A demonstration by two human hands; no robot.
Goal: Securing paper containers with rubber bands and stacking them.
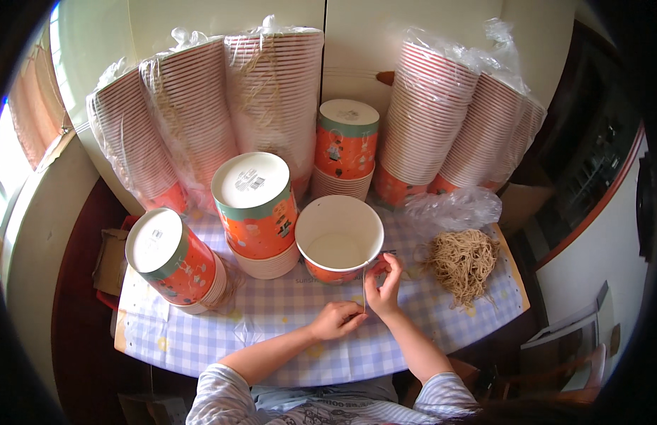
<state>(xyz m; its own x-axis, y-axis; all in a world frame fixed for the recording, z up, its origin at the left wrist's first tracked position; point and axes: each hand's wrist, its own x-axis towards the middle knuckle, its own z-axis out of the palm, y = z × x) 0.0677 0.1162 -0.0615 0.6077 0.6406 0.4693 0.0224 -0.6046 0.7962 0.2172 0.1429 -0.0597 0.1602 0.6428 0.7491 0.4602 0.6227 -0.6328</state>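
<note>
An open paper bucket (335, 237), white inside and orange outside, stands upright in front of me. A thin cord (364, 287) runs from its near right rim down between my hands. My right hand (384, 285) is at that rim, thumb and fingers pinched on the cord's upper end. Lower and nearer to me, my left hand (337, 320) is closed round the cord's lower end. To the right lies a tangled heap of tan cords (463, 265). The fingers partly hide the cord where it meets the rim.
Upside-down bucket stacks stand at left (176, 258), centre left (256, 212) and behind (347, 152). Tall plastic-wrapped bucket stacks (272, 99) line the wall. A crumpled clear bag (452, 209) lies behind the cords. A checked cloth (286, 340) covers the table.
</note>
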